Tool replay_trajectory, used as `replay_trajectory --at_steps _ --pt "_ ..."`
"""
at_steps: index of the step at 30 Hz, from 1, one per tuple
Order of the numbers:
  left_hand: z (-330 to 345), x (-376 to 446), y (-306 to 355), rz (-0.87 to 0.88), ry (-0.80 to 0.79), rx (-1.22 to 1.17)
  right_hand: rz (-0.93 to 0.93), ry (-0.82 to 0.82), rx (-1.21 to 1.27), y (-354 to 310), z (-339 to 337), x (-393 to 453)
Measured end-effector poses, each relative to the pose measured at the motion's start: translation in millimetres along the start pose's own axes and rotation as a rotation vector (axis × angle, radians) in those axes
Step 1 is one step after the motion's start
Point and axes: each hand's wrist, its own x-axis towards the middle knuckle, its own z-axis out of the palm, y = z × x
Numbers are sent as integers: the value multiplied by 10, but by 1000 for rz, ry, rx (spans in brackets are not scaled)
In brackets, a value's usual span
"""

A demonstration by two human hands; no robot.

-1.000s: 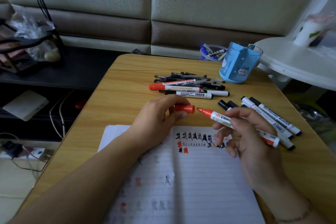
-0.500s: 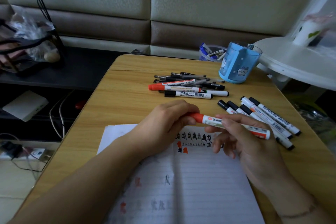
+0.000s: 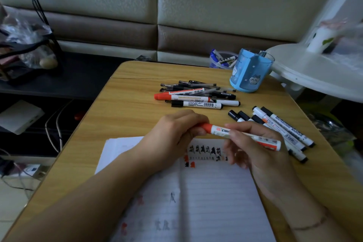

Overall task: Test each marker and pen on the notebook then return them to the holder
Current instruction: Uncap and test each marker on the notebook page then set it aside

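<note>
Far left, off the table: a clear bag (image 3: 25,45) on a dark shelf, cables hanging below it. Not part of this.

My left hand (image 3: 176,133) sits over the top edge of the notebook (image 3: 216,192), fingers curled tight round the red cap end of the red marker (image 3: 245,135). Cap looks seated on the barrel; can't tell if it's fully clicked home, my fingers hide the join.

Red marker lies roughly level between both hands, just above the page.

My right hand (image 3: 261,155) pinches the barrel mid-length, thumb and forefinger clamped on it, other fingers loosely bent beneath.

Notebook lies open under both wrists, a row of black and red test marks near the top of the right page.

Beyond my hands, an untidy pile of pens (image 3: 196,94) mid-table. Right of that, a cluster of whiteboard markers (image 3: 282,129), touching each other, just beside my right hand. The blue holder (image 3: 249,72) stands upright near the far right edge, well apart from my hands.

Risks, my guess: cap not pushed home, tip dries or inks the holder. Right wrist rests on the page, could smear fresh marks. Reaching for the holder, my forearm could sweep the marker cluster off the near edge, or nudge the holder over.
</note>
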Motion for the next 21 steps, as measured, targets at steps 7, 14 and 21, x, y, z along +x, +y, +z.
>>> replay_trajectory --at_steps 7,14,21 --pt "-4 -39 -55 -111 86 169 -116 261 -472 -113 -367 21" --pt "-75 -76 -280 -631 -111 488 -44 812 -641 156 -1264 221" --pt "-46 -70 -298 -577 -257 494 136 816 -698 434 -1410 280"
